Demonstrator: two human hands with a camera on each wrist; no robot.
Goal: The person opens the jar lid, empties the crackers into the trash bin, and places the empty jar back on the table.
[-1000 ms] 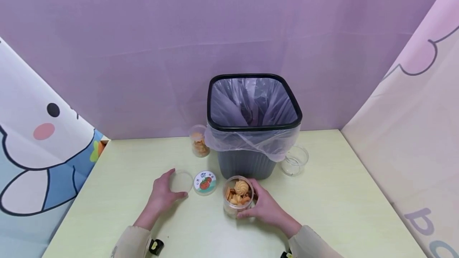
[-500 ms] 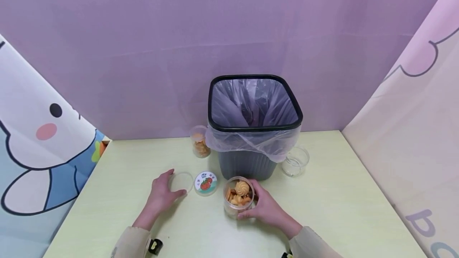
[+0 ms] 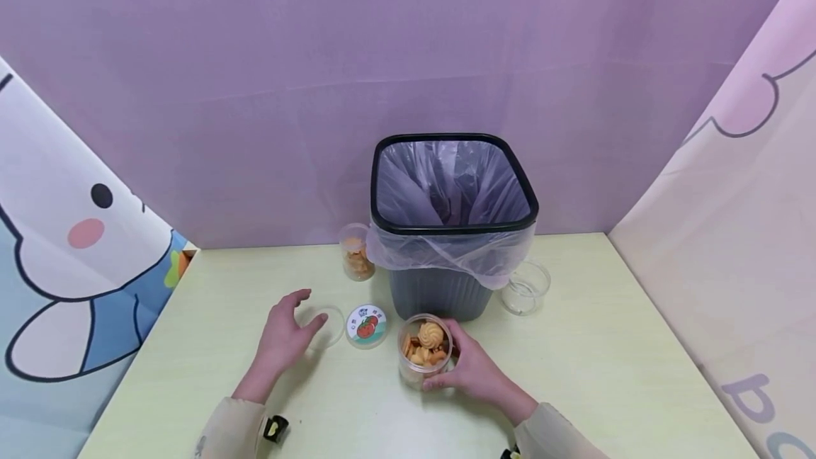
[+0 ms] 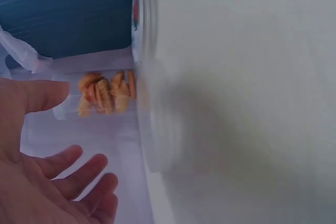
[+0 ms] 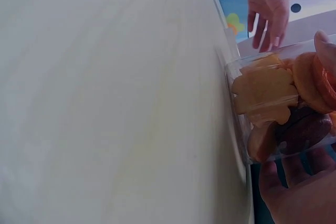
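My right hand [image 3: 474, 372] grips a clear plastic jar [image 3: 411, 376] of cookies [image 3: 431, 336] standing on the table, thumb in front and fingers behind. In the right wrist view the jar wall shows yellow, orange and dark brown cookies [image 5: 302, 129]. Spread and holding nothing, my left hand [image 3: 280, 337] hovers by a clear round lid [image 3: 338, 331], apart from it, and partly hides it in the head view. A lid with a tomato print [image 3: 366, 326] lies between the clear lid and the jar.
Behind the jar stands a grey bin [image 3: 440, 296] with a black rim and purple liner. A second jar [image 3: 358, 268] with cookies stands at its left, a clear cup [image 3: 523, 292] at its right. A purple cloth [image 3: 255, 126] hangs behind the table.
My left hand has lifted off the clear lid and drawn back slightly to the left, its fingers leaving the rim. The right hand and the jar have stayed put.
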